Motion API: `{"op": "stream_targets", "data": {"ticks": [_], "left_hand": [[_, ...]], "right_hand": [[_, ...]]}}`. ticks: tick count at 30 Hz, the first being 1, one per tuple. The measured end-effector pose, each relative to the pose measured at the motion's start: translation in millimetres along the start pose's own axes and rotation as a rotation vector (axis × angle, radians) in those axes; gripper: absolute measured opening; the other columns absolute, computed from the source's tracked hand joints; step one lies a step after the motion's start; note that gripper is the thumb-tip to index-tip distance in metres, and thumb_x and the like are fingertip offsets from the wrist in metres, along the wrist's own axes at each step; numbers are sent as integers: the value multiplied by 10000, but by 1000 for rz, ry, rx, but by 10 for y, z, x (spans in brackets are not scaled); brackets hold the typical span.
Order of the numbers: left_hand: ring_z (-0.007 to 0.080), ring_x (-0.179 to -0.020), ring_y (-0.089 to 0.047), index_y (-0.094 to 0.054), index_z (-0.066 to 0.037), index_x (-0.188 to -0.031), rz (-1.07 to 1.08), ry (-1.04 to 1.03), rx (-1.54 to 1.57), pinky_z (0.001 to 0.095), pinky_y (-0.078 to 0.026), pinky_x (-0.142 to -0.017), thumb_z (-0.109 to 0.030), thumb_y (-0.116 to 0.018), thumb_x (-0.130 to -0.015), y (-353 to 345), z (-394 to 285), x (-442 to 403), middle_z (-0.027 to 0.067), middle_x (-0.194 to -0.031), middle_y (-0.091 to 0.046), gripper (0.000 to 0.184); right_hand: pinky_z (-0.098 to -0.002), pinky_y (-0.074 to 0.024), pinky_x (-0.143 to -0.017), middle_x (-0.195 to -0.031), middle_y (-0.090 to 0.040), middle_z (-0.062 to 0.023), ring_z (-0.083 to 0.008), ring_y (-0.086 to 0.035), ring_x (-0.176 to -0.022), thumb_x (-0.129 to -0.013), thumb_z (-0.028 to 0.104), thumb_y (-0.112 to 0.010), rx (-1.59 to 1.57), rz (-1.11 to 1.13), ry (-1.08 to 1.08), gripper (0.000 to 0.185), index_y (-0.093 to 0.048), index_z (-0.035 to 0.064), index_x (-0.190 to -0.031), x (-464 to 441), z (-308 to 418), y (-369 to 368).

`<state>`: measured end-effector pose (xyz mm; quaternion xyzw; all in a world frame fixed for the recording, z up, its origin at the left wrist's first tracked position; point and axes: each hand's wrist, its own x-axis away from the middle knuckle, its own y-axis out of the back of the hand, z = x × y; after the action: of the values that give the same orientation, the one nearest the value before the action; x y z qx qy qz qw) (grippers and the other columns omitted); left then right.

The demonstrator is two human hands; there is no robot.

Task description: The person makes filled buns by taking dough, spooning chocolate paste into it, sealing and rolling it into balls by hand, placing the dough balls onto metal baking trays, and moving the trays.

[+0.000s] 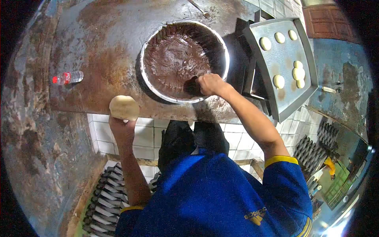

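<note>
My left hand (123, 128) is at the table's front edge, closed under a flattened round of pale dough (124, 106). Its fingers are mostly hidden beneath the dough. Over the near right rim of a large round metal basin (143, 65) reaches my right hand (211, 84), its fingers curled closed. Thick, glossy dark brown paste (173, 55), which looks like chocolate filling, coats the basin's bottom and wall. What the right fingers grip is lost in the dark paste and shadow.
To the right, a metal tray (284, 59) carries several pale dough pieces (278, 81). A clear bottle with a red cap (68, 78) lies on the stained table (94, 51) at left. A long-handled tool (205, 14) lies beyond the basin. Stacked dark slatted racks (106, 201) stand below.
</note>
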<state>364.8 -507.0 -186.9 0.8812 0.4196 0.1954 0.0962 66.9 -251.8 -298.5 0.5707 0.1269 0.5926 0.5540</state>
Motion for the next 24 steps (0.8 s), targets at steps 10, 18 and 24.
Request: {"op": "stream_targets", "data": {"ticks": [10, 18, 24], "left_hand": [[232, -1043, -732, -678, -5, -1216, 91, -49, -22, 381, -562, -926, -19, -823, -762, -123, -85, -70, 122, -1104, -755, 478], [238, -1054, -736, -668, 4, -1211, 49, -241, -150, 388, -570, -934, -14, -822, -789, -133, 55, -36, 132, -1109, -758, 450], [229, -991, -763, -699, -17, -1192, 230, -224, -178, 371, -589, -898, -70, -885, -756, -353, -265, -26, 133, -1065, -779, 477]], "right_hand": [[-507, -566, -994, -1152, -722, -296, -432, -700, -1134, -944, 313, -576, -125, 95, -62, 368, -716, -4, -1065, -203, 24, -55], [-467, -567, -890, -1055, -748, -238, -389, -720, -987, -926, 224, -587, -275, 223, 115, 335, -695, 17, -1167, -37, -4, 147], [-408, -499, -1067, -1240, -695, -170, -306, -660, -1194, -1060, 143, -549, -878, -17, 408, 278, -685, 27, -1273, 780, 778, 1164]]}}
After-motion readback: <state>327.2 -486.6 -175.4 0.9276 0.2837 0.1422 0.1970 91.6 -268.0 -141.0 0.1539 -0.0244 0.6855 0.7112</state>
